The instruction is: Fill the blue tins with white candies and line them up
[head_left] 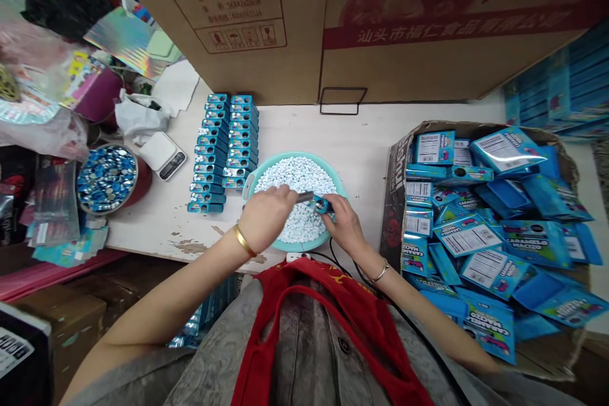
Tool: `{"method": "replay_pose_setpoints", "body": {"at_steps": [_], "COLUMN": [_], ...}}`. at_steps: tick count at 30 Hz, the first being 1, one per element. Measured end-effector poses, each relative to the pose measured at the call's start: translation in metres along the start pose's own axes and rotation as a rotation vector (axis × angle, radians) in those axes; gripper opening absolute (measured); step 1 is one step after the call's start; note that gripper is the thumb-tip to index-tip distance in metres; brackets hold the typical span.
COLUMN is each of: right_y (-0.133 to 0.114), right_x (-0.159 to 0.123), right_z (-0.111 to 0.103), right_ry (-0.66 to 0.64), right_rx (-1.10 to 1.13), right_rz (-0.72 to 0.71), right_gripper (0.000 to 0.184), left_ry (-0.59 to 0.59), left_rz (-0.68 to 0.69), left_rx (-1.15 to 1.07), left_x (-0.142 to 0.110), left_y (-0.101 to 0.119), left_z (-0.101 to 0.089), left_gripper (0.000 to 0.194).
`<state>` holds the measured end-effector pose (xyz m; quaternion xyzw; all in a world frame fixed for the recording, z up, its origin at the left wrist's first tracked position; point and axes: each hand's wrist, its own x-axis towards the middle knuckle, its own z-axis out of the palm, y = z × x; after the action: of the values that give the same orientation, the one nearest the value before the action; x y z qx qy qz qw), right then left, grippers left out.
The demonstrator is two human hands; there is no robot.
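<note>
My left hand [269, 217], a gold bangle on its wrist, is closed around a narrow grey metal scoop [305, 196]. The scoop's tip points right and meets a small blue box [323, 205] near its opening; whether it is inside, I cannot tell. That box is pinched in the fingers of my right hand [348, 227]. Both hands are over a teal basin [337, 176] full of small white candy-like pieces [299, 171]. To the left of the basin, two columns of blue boxes [209, 168] lie with round holes facing me.
A large carton [299, 70] stands behind the table. On the right, an open cardboard box [397, 184] holds many blue boxes [469, 235]. A white scale [164, 155] and a tub of shiny blue wrapped pieces [107, 177] are at left. A black cable [404, 317] runs beside my right arm.
</note>
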<state>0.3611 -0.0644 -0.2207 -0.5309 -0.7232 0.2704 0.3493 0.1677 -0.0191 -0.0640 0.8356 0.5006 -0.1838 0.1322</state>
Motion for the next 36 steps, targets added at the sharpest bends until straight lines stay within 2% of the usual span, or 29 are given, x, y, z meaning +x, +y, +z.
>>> {"method": "replay_pose_setpoints", "body": {"at_steps": [2,4,6,8,10,12,14,17,19,22,25,28,30,33,36], "right_y": [0.004,0.007,0.009,0.009,0.008,0.007,0.007,0.008,0.009,0.011,0.009,0.004,0.000,-0.005,-0.006], "right_x": [-0.001,-0.001,0.000,0.001,0.002,0.003,0.003,0.002,0.001,0.001,0.002,0.003,0.003,0.002,0.000], "right_z": [-0.005,-0.012,-0.020,-0.026,-0.030,-0.032,-0.032,-0.031,-0.029,-0.024,-0.015,-0.005,0.001,0.007,0.011], "right_ry": [0.026,0.057,0.074,0.086,0.103,0.129,0.149,0.162,0.154,0.124,0.068,0.009,-0.013,-0.014,-0.017], "right_rx": [0.021,0.037,0.039,0.028,0.020,0.027,0.041,0.044,0.036,0.023,0.010,-0.011,-0.017,-0.001,0.032], "right_rz": [0.044,0.075,0.100,0.121,0.135,0.146,0.163,0.184,0.187,0.164,0.098,0.018,-0.024,-0.057,-0.053], "right_gripper": [0.033,0.031,0.030,0.029,0.028,0.028,0.028,0.029,0.029,0.029,0.030,0.036,0.039,0.039,0.037], "left_ry": [0.023,-0.030,-0.113,-0.144,-0.133,-0.109,-0.087,-0.062,-0.012,0.077,0.090,0.025,-0.052,-0.118,-0.114], "left_rz": [-0.079,-0.149,-0.174,-0.141,-0.088,-0.044,-0.006,0.046,0.097,0.177,0.218,0.212,0.149,0.047,0.040], "left_rx": [-0.032,-0.109,-0.237,-0.321,-0.381,-0.444,-0.503,-0.579,-0.648,-0.698,-0.624,-0.449,-0.270,-0.042,0.027], "left_x": [0.006,0.016,0.030,0.045,0.059,0.069,0.072,0.061,0.046,0.019,0.003,0.001,0.002,0.002,-0.004], "left_y": [-0.026,-0.046,-0.052,-0.041,-0.022,-0.005,0.001,-0.011,-0.026,-0.044,-0.047,-0.035,-0.020,0.006,0.021], "left_z": [0.029,0.069,0.111,0.148,0.172,0.185,0.188,0.179,0.163,0.128,0.086,0.049,0.029,0.006,-0.010], "left_gripper": [0.025,0.026,0.026,0.024,0.023,0.026,0.030,0.031,0.028,0.025,0.023,0.021,0.018,0.023,0.026]}}
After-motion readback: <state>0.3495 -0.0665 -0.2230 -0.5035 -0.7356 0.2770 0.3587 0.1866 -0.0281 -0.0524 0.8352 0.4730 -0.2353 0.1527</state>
